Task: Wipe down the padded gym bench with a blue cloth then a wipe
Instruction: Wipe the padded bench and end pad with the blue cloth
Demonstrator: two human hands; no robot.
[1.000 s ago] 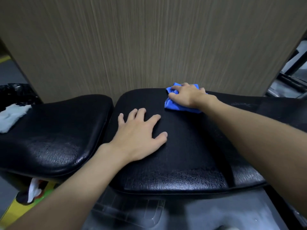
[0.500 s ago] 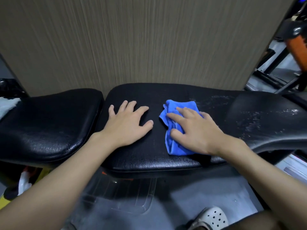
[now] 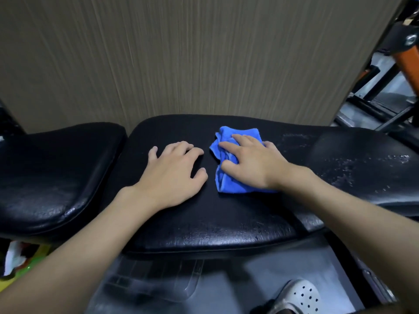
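Wood-grain panelling (image 3: 181, 53) is standing behind the black padded gym bench (image 3: 215, 223). On its long pad I am resting my left hand (image 3: 174, 175) flat, fingers spread and holding nothing, probably to brace myself. Just beside it, my right hand (image 3: 254, 164) is pressing the bunched blue cloth (image 3: 229, 185) onto the vinyl with flat fingers rather than gripping it, which should let it slide toward the wet speckles (image 3: 344, 173) farther right.

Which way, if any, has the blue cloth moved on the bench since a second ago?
Yes. From the bench pad's far edge against the wall panel, the blue cloth has come toward the person to mid-pad, under the right hand.
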